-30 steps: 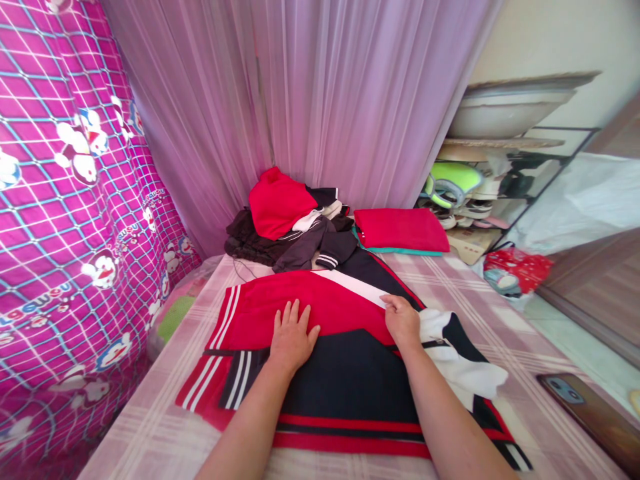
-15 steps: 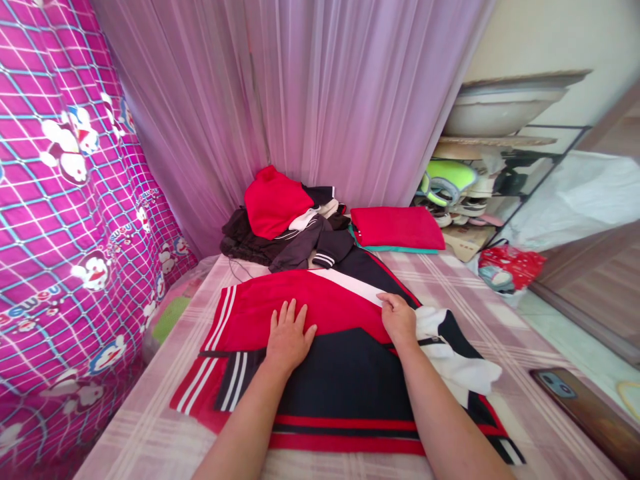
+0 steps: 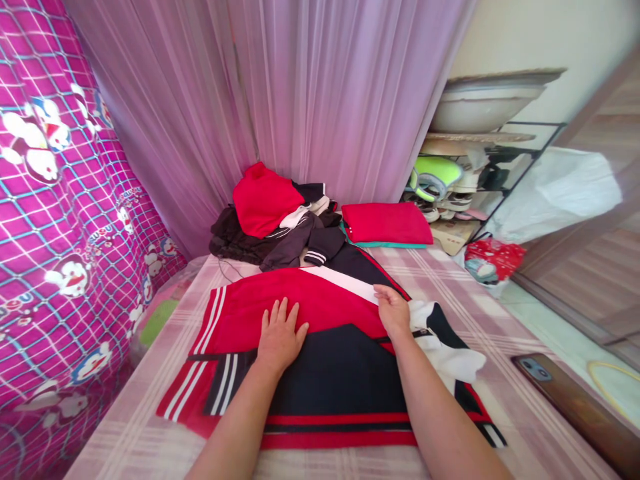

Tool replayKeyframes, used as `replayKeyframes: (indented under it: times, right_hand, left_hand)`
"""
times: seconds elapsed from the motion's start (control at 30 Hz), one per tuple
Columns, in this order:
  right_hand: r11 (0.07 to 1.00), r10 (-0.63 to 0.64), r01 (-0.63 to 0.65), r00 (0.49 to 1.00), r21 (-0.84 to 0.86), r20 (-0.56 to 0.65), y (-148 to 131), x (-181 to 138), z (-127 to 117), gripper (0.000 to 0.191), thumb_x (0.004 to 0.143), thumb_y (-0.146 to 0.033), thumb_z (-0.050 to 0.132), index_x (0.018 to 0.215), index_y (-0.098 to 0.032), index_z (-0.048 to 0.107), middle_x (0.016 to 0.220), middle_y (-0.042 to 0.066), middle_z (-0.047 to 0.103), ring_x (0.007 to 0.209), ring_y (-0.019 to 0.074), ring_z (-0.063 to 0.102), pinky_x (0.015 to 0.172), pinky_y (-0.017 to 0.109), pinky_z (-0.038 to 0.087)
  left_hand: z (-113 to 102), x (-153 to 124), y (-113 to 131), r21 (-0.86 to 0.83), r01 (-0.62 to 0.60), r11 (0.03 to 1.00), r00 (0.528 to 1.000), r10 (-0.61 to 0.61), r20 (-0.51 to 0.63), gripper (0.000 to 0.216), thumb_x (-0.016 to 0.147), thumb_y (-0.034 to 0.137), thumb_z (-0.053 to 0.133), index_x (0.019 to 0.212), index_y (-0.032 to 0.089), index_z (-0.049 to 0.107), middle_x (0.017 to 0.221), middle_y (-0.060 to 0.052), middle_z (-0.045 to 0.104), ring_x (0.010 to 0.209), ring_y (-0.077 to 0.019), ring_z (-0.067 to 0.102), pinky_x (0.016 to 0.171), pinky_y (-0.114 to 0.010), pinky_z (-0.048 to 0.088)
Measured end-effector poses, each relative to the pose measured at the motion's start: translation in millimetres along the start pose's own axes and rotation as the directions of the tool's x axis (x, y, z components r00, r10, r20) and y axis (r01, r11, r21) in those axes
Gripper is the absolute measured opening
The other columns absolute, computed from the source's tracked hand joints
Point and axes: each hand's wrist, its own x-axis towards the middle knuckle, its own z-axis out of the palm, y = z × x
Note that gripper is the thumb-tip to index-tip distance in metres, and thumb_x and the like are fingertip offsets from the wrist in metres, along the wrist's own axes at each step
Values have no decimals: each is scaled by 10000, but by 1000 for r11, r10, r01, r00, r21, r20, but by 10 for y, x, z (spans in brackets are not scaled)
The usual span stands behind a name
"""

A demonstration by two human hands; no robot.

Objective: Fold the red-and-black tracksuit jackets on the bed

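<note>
A red, navy and white jacket (image 3: 345, 373) lies spread over the bed, with striped cuffs and hem at the left and a white collar area at the right. My left hand (image 3: 281, 337) rests flat on its red and navy panels, fingers spread. My right hand (image 3: 393, 311) is at the white stripe on the upper right of the jacket, fingers bent together on the fabric; the fingertips are partly hidden. Beyond the jacket is a dark sleeve with a striped cuff (image 3: 323, 247).
A heap of clothes with a red garment (image 3: 265, 200) on top is at the back. Beside it lies a folded red cloth (image 3: 387, 223). A phone (image 3: 565, 407) lies at the right edge. A shoe rack (image 3: 530, 167) stands beyond, a patterned pink curtain (image 3: 90, 220) to the left.
The whole scene has shifted slightly left in view as the head turned. Both hands keep nearly the same places on the jacket.
</note>
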Motion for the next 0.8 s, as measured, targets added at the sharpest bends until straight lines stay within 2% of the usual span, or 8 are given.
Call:
replayKeyframes:
  times: [0.13,0.27,0.4,0.6,0.7,0.8]
  right_hand:
    - [998,25,-23,999,59,-35,-104,-21,-7,327,684,-463,630,844,-203,747,897,70,759,874,251,682,913,446,512]
    - [947,142,-118,988,299,-60,-201,-39,-9,383,642,-532,720,820,-194,744,822,52,753,832,224,686,840,395,541]
    - [860,244,-189,968,475,-57,-258,-32,-41,338,591,-475,796,771,-197,730,797,26,742,772,179,688,742,317,558]
    - [716,330,-258,944,648,11,-242,45,-122,315,603,-395,831,789,-182,693,750,25,724,662,137,672,633,262,548]
    - [632,384,-305,922,712,54,-221,94,-150,301,625,-380,827,802,-189,676,672,-3,687,612,120,647,609,248,541]
    - [586,416,-330,906,740,74,-216,119,-159,278,635,-361,817,803,-194,672,666,-13,677,613,111,639,603,232,537]
  left_hand:
    - [-2,-1,0,7,1,1000,1000,-1,-7,580,981,503,358,1495,240,416,1601,-105,323,1484,-292,266,1192,-511,246]
    - [-14,-5,2,10,0,1000,1000,0,-4,581,980,500,365,1494,234,419,1599,-110,324,1483,-295,267,1193,-511,249]
    - [-19,-11,2,12,-3,1000,1000,3,-6,578,980,494,370,1496,237,416,1595,-107,333,1482,-297,269,1193,-514,252]
    - [-1,-8,-5,25,-4,1000,1000,4,-18,571,977,479,376,1497,246,415,1594,-104,338,1477,-299,281,1188,-514,263]
    - [-10,-3,-3,26,-3,1000,1000,3,-8,573,978,483,369,1495,242,418,1597,-107,332,1478,-302,279,1186,-515,263]
    - [-20,-2,5,31,1,1000,1000,-1,6,574,979,486,365,1493,236,422,1601,-108,322,1482,-303,268,1188,-512,259]
